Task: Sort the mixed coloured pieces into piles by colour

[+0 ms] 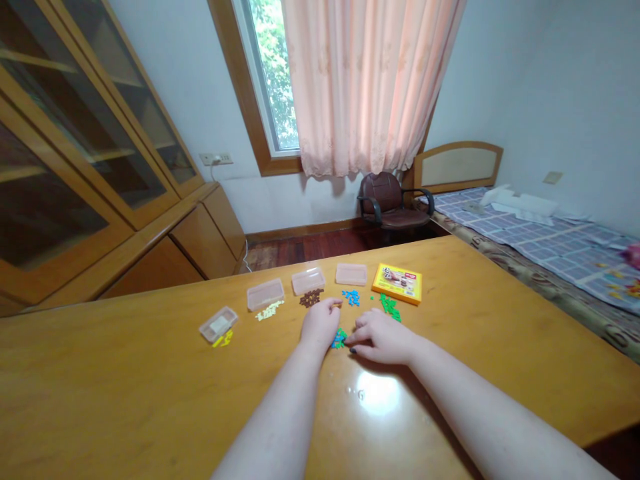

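Observation:
A small mixed heap of blue and green plastic pieces [339,339] lies on the table between my hands. My left hand [321,325] curves along the heap's left side, one finger stretched to the right above it; its other fingers are partly hidden. From the right, my right hand [383,337] reaches to the heap's edge with fingers apart, a fingertip at the pieces. Beyond the hands are loose brown pieces [312,297], blue pieces [353,297] and green pieces [390,307]. Farther left are cream pieces [270,310] and yellow pieces [223,339].
Several clear plastic trays stand behind the pieces, among them one at far left [211,331] and one behind the blue pieces [351,274]. A yellow box [398,283] lies at the back right of the wooden table [150,400]. Beyond are a chair [387,200] and a bed [525,223].

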The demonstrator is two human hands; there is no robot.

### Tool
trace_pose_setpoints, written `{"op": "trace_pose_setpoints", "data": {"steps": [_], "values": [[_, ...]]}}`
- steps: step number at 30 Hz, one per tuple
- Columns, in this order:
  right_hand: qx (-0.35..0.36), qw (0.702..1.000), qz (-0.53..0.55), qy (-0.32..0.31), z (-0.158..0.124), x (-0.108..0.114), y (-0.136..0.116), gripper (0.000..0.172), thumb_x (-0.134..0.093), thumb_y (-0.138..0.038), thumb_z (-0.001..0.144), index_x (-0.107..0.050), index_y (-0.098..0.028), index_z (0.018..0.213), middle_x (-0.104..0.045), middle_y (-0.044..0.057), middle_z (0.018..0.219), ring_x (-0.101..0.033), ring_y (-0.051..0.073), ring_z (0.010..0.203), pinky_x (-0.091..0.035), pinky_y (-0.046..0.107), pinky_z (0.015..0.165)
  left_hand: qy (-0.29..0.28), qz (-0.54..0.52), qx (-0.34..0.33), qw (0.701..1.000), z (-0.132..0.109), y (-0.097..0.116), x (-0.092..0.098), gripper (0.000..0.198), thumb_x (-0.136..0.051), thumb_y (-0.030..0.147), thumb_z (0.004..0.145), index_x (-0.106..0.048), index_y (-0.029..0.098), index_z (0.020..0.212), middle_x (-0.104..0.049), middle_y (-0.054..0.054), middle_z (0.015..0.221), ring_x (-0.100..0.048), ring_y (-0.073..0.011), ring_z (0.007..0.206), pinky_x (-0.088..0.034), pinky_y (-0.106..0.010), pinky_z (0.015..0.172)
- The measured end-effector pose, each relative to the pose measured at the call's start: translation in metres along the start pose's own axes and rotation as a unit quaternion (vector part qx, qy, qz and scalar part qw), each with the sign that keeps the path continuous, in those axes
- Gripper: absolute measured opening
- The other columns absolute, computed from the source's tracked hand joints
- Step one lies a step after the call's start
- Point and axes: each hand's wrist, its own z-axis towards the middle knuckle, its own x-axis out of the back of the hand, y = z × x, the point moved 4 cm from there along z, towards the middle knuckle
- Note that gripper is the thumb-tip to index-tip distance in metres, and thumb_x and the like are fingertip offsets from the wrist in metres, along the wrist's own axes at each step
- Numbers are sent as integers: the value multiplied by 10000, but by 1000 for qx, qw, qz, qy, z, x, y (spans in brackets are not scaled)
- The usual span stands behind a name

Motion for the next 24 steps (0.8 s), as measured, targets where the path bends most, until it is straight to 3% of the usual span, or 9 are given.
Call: {"op": "trace_pose_setpoints", "data": {"steps": [8,14,17,20,24], "values": [[17,1000,-1,-15,-5,5,5,274,-508,-413,854,-720,-268,949,-653,32,738,-558,157,741,-322,288,709,4,-7,-6,1000,0,0,-1,333,-435,162,805,-675,239,1022,-687,3,1053,-608,-155,978,-433,-264,915],[-111,991,-73,21,-1,6,30,364,-399,-434,908,-673,-228,1030,-627,69,790,-532,180,761,-320,293,695,1,-3,-1,1000,-1,4,2,322,-434,165,811,-677,231,1012,-688,-3,1047,-607,-156,982,-441,-257,896],[-141,985,-86,39,1,7,29,395,-443,-482,877,-615,-229,1127,-606,90,903,-514,214,855,-333,325,759,5,-7,2,1000,-1,4,1,335,-433,155,807,-668,224,1036,-684,-11,1058,-606,-161,991,-438,-262,904],[-95,993,-64,35,4,4,14,430,-481,-482,855,-551,-256,1215,-580,102,1088,-478,246,1000,-318,380,882,16,-21,-4,1000,-2,5,5,369,-414,151,810,-636,216,1097,-673,-21,1089,-604,-160,1001,-442,-259,902],[-55,997,-57,7,5,-10,-1,653,-471,-589,812,-391,-243,1360,-388,113,1400,-274,314,1286,-119,496,1063,30,20,5,999,-11,13,26,381,-384,219,845,-588,238,1166,-662,-38,1113,-604,-184,1012,-452,-284,881]]}}
